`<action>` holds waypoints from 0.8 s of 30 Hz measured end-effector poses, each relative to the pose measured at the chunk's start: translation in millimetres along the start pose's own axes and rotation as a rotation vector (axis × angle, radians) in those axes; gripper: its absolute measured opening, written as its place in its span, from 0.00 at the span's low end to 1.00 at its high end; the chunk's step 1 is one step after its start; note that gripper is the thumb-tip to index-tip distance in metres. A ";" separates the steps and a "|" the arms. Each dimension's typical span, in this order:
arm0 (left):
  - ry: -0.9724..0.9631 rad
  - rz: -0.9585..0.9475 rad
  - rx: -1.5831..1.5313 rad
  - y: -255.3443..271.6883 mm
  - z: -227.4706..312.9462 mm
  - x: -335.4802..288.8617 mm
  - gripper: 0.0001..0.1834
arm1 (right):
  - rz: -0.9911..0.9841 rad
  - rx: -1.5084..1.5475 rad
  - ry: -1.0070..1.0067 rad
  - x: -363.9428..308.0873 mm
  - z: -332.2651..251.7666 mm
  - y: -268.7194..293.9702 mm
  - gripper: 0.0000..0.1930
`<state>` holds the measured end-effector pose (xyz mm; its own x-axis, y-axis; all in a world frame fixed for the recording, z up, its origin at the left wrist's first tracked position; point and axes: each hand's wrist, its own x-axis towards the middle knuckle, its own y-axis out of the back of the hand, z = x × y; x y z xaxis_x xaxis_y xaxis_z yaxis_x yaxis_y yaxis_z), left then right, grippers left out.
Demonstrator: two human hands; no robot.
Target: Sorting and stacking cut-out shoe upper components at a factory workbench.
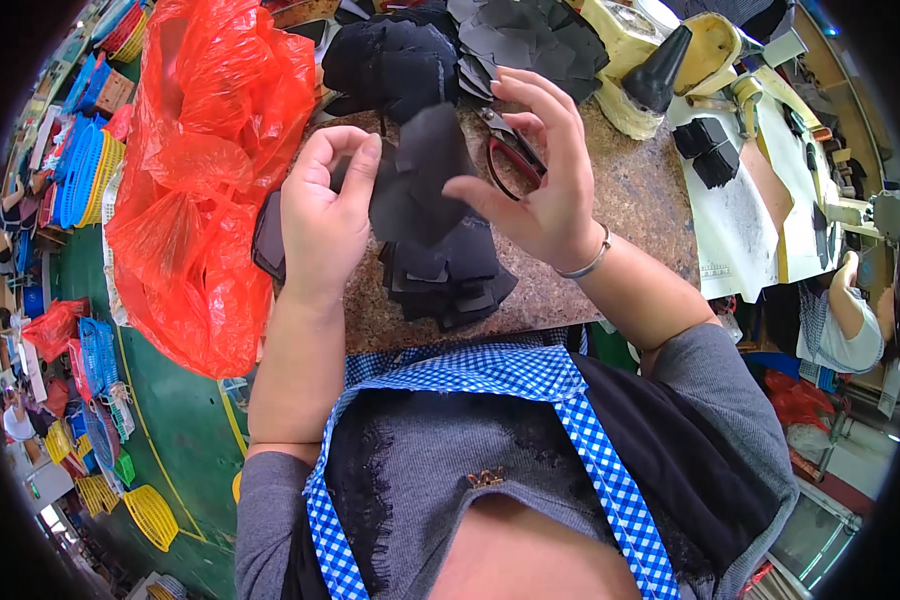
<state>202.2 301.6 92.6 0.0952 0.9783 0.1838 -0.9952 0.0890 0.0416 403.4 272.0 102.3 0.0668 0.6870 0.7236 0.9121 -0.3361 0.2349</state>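
Note:
My left hand is closed, with thumb and index finger pinched at the left edge of a thin black cut piece. The piece is slightly blurred and hangs over a stack of black pieces near the table's front edge. My right hand is open, its fingers spread and raised. Its thumb tip comes up against the right side of the piece; I cannot tell whether they touch. Red-handled scissors lie on the table beside the right palm, partly covered by the hand.
Further black piles and loose grey-black pieces lie at the back of the brown table. A red plastic bag stands at the left. A black cone and a small black bundle are at the right.

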 end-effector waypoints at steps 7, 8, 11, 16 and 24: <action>0.353 -0.044 -0.699 -7.9 23.1 -12.1 0.12 | -0.391 -0.012 -0.097 -7.0 -3.1 -6.4 0.18; 0.420 -0.072 -0.904 -10.8 33.5 -14.7 0.14 | -0.316 0.137 -0.167 -7.2 -0.2 -9.7 0.18; 0.239 -0.121 -0.778 -12.8 4.5 -29.0 0.19 | -0.222 0.272 -0.277 -12.0 0.2 -19.5 0.18; 0.316 -0.086 -0.675 -18.1 16.5 -34.0 0.14 | -0.236 0.326 -0.333 -15.6 -11.9 -19.7 0.22; 0.337 0.018 -0.601 -15.7 6.6 -37.5 0.12 | -0.169 -0.170 0.124 -8.5 -6.9 -20.0 0.15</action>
<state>214.4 262.3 91.5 0.1623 0.9767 -0.1406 -0.8466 0.0646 -0.5283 381.8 268.5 95.9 -0.1397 0.6620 0.7364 0.8246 -0.3339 0.4566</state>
